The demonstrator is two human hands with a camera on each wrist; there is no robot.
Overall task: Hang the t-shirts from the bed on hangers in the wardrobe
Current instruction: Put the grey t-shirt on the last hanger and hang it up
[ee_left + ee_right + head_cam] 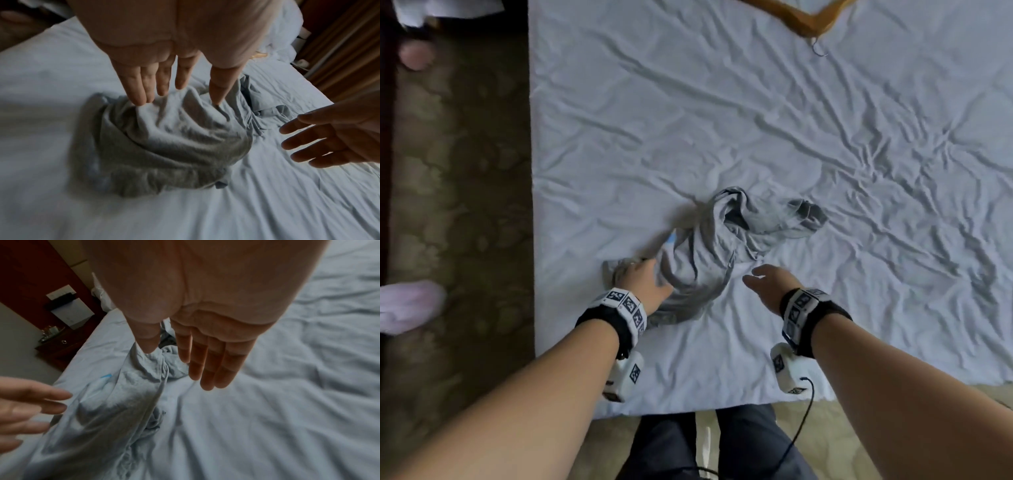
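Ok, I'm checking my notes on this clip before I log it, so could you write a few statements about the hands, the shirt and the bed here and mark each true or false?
1. A crumpled grey t-shirt lies on the bed sheet. True.
2. The right hand grips the t-shirt in a fist. False: its fingers are straight and it holds nothing, beside the shirt.
3. The left hand reaches onto the near left part of the t-shirt with its fingers extended. True.
4. The t-shirt is already on a hanger. False: it lies loose on the sheet, with no hanger in it.
5. An orange-brown item lies at the far edge of the bed. True.
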